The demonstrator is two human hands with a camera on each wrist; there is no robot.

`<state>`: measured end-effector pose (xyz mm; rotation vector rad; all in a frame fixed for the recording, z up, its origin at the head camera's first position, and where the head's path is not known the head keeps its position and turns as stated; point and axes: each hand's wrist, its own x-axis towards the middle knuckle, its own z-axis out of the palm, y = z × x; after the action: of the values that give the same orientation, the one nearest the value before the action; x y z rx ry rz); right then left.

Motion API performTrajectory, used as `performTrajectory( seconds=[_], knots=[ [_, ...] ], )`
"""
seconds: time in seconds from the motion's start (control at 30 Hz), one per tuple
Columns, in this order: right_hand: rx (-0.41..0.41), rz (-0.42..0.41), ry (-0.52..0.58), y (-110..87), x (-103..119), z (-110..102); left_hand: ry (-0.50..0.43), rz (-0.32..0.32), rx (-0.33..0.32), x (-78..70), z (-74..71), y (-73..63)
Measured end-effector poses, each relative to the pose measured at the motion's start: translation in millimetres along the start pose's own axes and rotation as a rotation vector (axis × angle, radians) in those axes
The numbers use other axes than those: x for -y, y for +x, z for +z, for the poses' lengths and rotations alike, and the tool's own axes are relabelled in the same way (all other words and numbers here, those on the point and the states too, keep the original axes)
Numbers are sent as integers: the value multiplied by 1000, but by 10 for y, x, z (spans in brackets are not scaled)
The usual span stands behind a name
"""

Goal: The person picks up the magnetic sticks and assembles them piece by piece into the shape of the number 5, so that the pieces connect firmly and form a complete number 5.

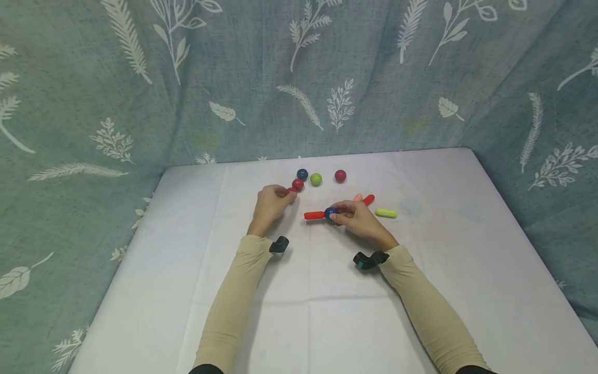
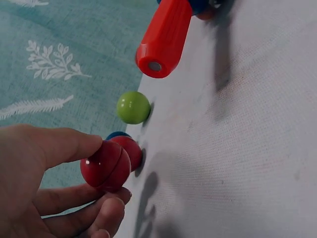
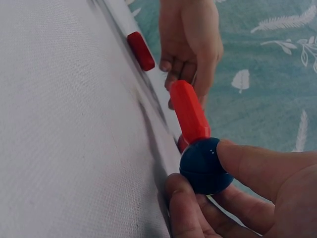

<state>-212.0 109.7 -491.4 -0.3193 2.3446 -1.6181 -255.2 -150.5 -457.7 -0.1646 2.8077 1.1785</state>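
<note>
A glossy red ball (image 2: 105, 167) is pinched between the thumb and fingers of my left hand (image 1: 270, 205). Just beyond it sit another red ball (image 1: 297, 184) and a blue ball (image 1: 302, 174). My right hand (image 1: 357, 219) pinches a dark blue ball (image 3: 205, 166) between thumb and fingers. From that ball a red faceted rod (image 1: 314, 215) sticks out to the left, toward my left hand. In the left wrist view, the rod's free end shows a round silver spot.
A green ball (image 1: 315, 179) and one more red ball (image 1: 340, 175) lie toward the back. Close behind my right hand are another red rod (image 1: 369, 200) and a partly hidden orange piece (image 1: 357, 197). A yellow-green rod (image 1: 386, 213) lies to its right. Patterned cloth (image 1: 261, 78) hangs behind the white table (image 1: 289, 332).
</note>
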Motion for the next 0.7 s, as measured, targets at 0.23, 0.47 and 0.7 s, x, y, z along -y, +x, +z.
performTrajectory(
  seconds=[0.23,0.47,0.7],
  knots=[
    [-4,9,-5,-7,18,-6,-60,40,-4,25,-37,-56],
    [-2,10,-14,-21,24,-10,-110,46,5,66,-54,-125],
    [0,9,-16,-23,23,0,-176,30,46,117,-86,-195]
  ],
)
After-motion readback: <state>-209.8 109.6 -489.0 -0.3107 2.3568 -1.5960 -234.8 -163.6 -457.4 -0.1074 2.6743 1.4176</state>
